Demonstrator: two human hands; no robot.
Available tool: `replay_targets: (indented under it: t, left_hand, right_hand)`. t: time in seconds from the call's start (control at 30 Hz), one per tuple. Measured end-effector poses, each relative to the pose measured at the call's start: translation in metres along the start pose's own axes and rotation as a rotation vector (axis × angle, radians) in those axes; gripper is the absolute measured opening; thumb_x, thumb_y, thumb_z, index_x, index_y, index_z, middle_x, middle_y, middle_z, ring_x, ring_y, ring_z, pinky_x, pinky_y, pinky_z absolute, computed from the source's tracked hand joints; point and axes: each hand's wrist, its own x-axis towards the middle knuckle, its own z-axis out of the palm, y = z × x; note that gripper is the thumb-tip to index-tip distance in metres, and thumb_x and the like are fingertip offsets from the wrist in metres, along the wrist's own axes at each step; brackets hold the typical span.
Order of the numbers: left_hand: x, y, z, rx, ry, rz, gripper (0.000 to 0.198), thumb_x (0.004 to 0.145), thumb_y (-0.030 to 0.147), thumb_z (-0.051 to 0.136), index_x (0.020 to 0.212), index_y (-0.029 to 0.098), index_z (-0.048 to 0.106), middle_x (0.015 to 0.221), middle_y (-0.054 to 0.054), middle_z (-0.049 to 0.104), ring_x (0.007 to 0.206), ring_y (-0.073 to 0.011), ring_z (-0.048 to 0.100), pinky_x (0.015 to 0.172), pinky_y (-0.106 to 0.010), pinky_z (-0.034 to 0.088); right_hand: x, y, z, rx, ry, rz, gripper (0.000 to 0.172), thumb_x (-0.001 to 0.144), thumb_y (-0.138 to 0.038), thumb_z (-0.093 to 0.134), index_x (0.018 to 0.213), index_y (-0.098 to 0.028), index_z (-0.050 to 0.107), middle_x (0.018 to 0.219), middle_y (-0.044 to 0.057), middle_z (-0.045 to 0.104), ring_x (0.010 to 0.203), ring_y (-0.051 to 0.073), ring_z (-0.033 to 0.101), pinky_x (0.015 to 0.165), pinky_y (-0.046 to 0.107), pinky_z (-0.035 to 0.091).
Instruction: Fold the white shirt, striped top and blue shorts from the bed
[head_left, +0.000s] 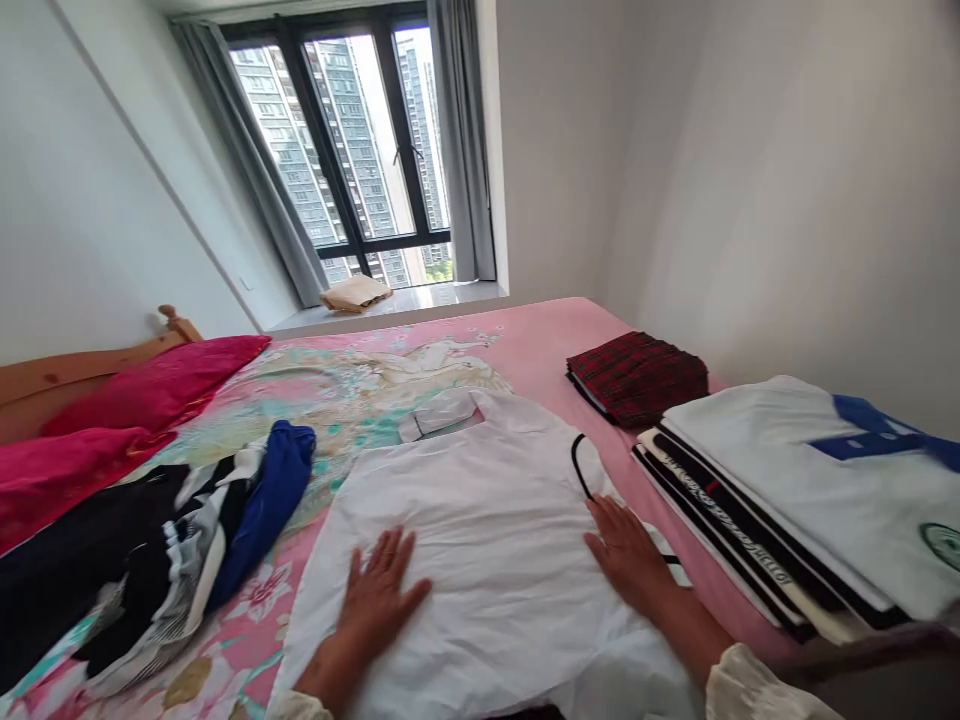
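A white shirt [487,500] lies spread on the bed in front of me, its collar towards the window and faint creases across its body. My left hand [382,582] rests flat on the shirt's left part, fingers spread. On the right side, my right hand [624,548] lies palm down near the shirt's edge, fingers stretched out. A thin black loop or trim [577,465] shows just beyond its fingertips; whether it belongs to the shirt I cannot tell. Neither hand grips anything.
To the right, a stack of folded shirts [780,480] sits beside a folded red plaid garment [637,375]. Loose black, white and blue clothes [187,540] lie at left, near pink-red pillows [157,385]. Beyond the bed [555,325], a beige folded item [356,292] rests on the windowsill.
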Motion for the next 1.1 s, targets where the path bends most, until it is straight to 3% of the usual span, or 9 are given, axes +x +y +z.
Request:
replay_targets:
  t: [0.1, 0.2, 0.33, 0.5, 0.57, 0.67, 0.8, 0.97, 1.1]
  left_hand:
    - [-0.029, -0.095, -0.011, 0.089, 0.083, -0.316, 0.062, 0.084, 0.055, 0.040, 0.136, 0.022, 0.043, 0.147, -0.010, 0.035, 0.138, -0.0323, 0.027, 0.109, -0.065, 0.012]
    - [-0.038, -0.134, -0.019, 0.119, 0.179, -0.437, 0.054, 0.086, 0.049, 0.038, 0.128, 0.018, 0.052, 0.144, -0.013, 0.040, 0.137, -0.0335, 0.028, 0.108, -0.064, 0.020]
    - [-0.020, -0.092, -0.020, 0.028, 0.243, -0.076, 0.043, 0.090, 0.036, 0.036, 0.129, 0.025, 0.051, 0.144, -0.006, 0.042, 0.137, -0.0251, 0.030, 0.112, -0.053, 0.026]
    - [0.024, -0.018, -0.016, -0.146, 0.037, 0.431, 0.048, 0.092, 0.040, 0.036, 0.140, 0.036, 0.034, 0.152, 0.000, 0.027, 0.140, -0.0226, 0.023, 0.114, -0.053, 0.018]
    - [0.047, -0.031, -0.012, -0.158, -0.021, 0.356, 0.056, 0.087, 0.050, 0.043, 0.140, 0.037, 0.033, 0.151, -0.002, 0.028, 0.140, -0.0252, 0.024, 0.113, -0.057, 0.013]
    - [0.085, -0.090, -0.009, -0.101, 0.058, -0.045, 0.054, 0.083, 0.049, 0.049, 0.134, 0.029, 0.046, 0.146, -0.008, 0.039, 0.137, -0.0294, 0.030, 0.111, -0.061, 0.008]
    - [0.136, -0.160, -0.015, -0.072, 0.149, -0.195, 0.045, 0.089, 0.030, 0.035, 0.129, 0.017, 0.051, 0.143, -0.013, 0.044, 0.135, -0.0279, 0.033, 0.110, -0.051, 0.022]
    - [0.194, -0.174, -0.017, -0.070, 0.166, -0.169, 0.045, 0.090, 0.025, 0.032, 0.131, 0.018, 0.048, 0.143, -0.010, 0.043, 0.134, -0.0234, 0.036, 0.108, -0.042, 0.030]
    - [0.225, -0.177, -0.010, -0.074, 0.162, -0.142, 0.039, 0.085, 0.023, 0.038, 0.118, 0.024, 0.059, 0.131, -0.007, 0.056, 0.124, -0.0244, 0.046, 0.103, -0.041, 0.035]
  right_hand:
    - [-0.005, 0.011, 0.013, -0.053, 0.042, -0.034, 0.054, 0.091, -0.043, 0.031, 0.136, -0.014, 0.044, 0.144, 0.011, 0.040, 0.135, 0.025, 0.032, 0.114, 0.045, 0.023]
    - [-0.001, 0.014, 0.016, -0.052, 0.002, -0.015, 0.057, 0.090, -0.046, 0.030, 0.135, -0.014, 0.046, 0.142, 0.011, 0.042, 0.133, 0.026, 0.036, 0.112, 0.046, 0.029]
    - [0.015, -0.020, 0.004, -0.022, -0.029, -0.080, 0.058, 0.092, -0.047, 0.028, 0.137, -0.014, 0.043, 0.144, 0.010, 0.040, 0.135, 0.025, 0.032, 0.112, 0.045, 0.029]
    - [0.050, -0.070, 0.003, 0.029, -0.257, -0.395, 0.053, 0.093, -0.045, 0.031, 0.142, -0.025, 0.035, 0.149, 0.002, 0.031, 0.138, 0.020, 0.027, 0.115, 0.041, 0.022]
    - [0.070, -0.065, 0.008, 0.001, -0.324, -0.336, 0.057, 0.090, -0.048, 0.038, 0.141, -0.023, 0.038, 0.148, 0.006, 0.034, 0.136, 0.024, 0.031, 0.113, 0.044, 0.026]
    - [0.104, -0.050, 0.007, -0.054, -0.310, -0.103, 0.053, 0.088, -0.046, 0.040, 0.127, -0.012, 0.055, 0.136, 0.016, 0.050, 0.126, 0.030, 0.045, 0.105, 0.046, 0.036]
    - [0.154, -0.077, -0.003, 0.043, -0.217, -0.165, 0.041, 0.094, -0.033, 0.028, 0.106, -0.019, 0.064, 0.106, 0.010, 0.067, 0.099, 0.022, 0.061, 0.084, 0.033, 0.046]
    - [0.229, -0.128, 0.014, -0.086, -0.324, -0.159, 0.041, 0.095, -0.024, 0.026, 0.132, -0.025, 0.045, 0.096, 0.009, 0.069, 0.083, 0.022, 0.065, 0.069, 0.030, 0.044]
    - [0.281, -0.129, 0.036, -0.175, -0.413, -0.128, 0.042, 0.091, -0.021, 0.035, 0.132, -0.024, 0.045, 0.093, 0.012, 0.070, 0.080, 0.026, 0.066, 0.064, 0.032, 0.044]
